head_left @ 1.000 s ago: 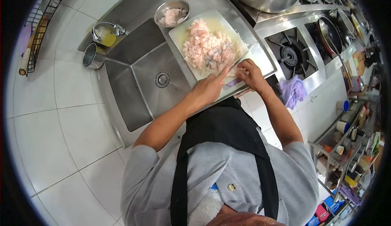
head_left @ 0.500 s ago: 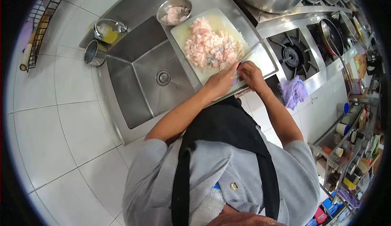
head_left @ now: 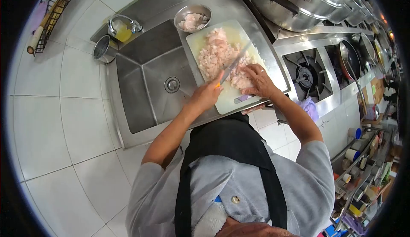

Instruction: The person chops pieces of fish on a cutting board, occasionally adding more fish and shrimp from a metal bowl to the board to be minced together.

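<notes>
My left hand [head_left: 206, 95] is closed round the orange handle of a knife [head_left: 232, 67], whose blade slants up and right over the meat. Under the blade lies a heap of chopped pale pink raw meat [head_left: 213, 57], perhaps chicken, on a white cutting board [head_left: 226, 102]. My right hand [head_left: 259, 83] rests on the near right part of the heap, fingers apart and bent over the pieces. Larger pieces of similar meat [head_left: 193, 21] sit in a steel bowl [head_left: 178, 18] beyond the board.
A steel sink [head_left: 149, 83] lies left of the board, with a faucet [head_left: 124, 23] and a metal cup [head_left: 105, 49] at its far left corner. To the right are a gas burner [head_left: 305, 75], a purple cloth [head_left: 308, 108] and large pots [head_left: 290, 6].
My hands were close together at the board's near edge and have come apart. The knife now shows clearly above the meat, and my right hand has moved onto the heap. The view has shifted slightly.
</notes>
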Motion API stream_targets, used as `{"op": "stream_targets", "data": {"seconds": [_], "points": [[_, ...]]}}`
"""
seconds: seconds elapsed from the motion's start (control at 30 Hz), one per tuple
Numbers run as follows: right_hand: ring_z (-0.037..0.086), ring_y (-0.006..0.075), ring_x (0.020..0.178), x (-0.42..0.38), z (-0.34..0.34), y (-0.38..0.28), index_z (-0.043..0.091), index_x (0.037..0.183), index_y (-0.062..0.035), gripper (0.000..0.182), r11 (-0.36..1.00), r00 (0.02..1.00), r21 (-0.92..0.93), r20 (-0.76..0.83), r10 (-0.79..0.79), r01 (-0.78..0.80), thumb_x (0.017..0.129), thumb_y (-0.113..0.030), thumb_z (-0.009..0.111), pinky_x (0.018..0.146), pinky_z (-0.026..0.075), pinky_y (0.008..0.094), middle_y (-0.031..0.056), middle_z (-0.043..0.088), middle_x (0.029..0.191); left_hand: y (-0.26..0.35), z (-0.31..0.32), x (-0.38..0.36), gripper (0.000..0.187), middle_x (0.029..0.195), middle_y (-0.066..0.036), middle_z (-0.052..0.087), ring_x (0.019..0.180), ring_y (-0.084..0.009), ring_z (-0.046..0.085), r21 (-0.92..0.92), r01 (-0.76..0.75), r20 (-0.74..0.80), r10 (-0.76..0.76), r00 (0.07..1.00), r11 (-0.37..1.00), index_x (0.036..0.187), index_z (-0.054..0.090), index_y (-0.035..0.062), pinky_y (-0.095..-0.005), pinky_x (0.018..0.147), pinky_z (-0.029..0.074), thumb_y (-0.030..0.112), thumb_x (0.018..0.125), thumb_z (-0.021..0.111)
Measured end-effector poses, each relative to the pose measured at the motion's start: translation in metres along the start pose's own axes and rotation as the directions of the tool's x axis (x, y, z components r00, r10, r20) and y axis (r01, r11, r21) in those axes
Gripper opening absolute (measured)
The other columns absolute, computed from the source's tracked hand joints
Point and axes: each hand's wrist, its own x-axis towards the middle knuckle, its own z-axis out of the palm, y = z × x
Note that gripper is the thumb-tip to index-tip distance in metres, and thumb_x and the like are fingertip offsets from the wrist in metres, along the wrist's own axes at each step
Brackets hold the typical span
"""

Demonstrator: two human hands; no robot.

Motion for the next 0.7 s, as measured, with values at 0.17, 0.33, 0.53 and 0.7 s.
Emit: {"op": "stream_targets", "data": {"seconds": [0.17,0.33,0.53,0.7], "points": [[0.037,0.0413,0.138,0.004,-0.005,-0.006,0.043,0.147,-0.0128,0.098,0.997,0.993,-0.013,-0.085,-0.080,0.079,0.072,-0.068,0.074,0.118,0.025,0.0550,0.0181,0.043,0.145,-0.001,0.011,0.014,0.059,0.137,-0.026,0.057,0.122,-0.0405,0.059,0.120,-0.003,0.051,-0.003,0.999,0.993,0.156,0.034,0.0177,-0.0445,0.101,0.047,0.024,0.101,0.054],[0.035,0.0367,0.141,0.015,-0.008,-0.015,0.043,0.148,-0.0143,0.093,0.989,0.986,-0.072,-0.100,-0.134,0.127,0.076,-0.067,0.071,0.121,0.018,0.0582,0.0162,0.042,0.147,-0.010,-0.005,0.022,0.059,0.137,-0.027,0.057,0.124,-0.0396,0.058,0.097,0.041,0.080,-0.049,0.996,0.994,0.156,0.034,0.0178,-0.0430,0.103,0.045,0.025,0.100,0.053],[0.042,0.0360,0.134,0.022,0.009,-0.004,0.044,0.147,-0.0139,0.090,0.992,0.995,-0.080,-0.024,-0.101,0.098,0.077,-0.063,0.072,0.116,0.028,0.0526,0.0160,0.043,0.147,-0.032,0.003,0.035,0.060,0.138,-0.027,0.056,0.127,-0.0395,0.056,0.024,0.019,0.020,-0.020,1.000,1.000,0.157,0.033,0.0198,-0.0426,0.104,0.045,0.024,0.100,0.054],[0.045,0.0371,0.130,0.022,0.019,-0.017,0.050,0.142,-0.0118,0.085,0.996,0.975,-0.069,-0.221,0.037,-0.054,0.076,-0.058,0.076,0.112,0.033,0.0500,0.0183,0.049,0.140,-0.028,0.003,0.035,0.062,0.140,-0.028,0.054,0.128,-0.0415,0.055,0.024,0.015,0.026,-0.016,1.000,1.000,0.158,0.030,0.0177,-0.0441,0.105,0.045,0.025,0.100,0.053]]}}
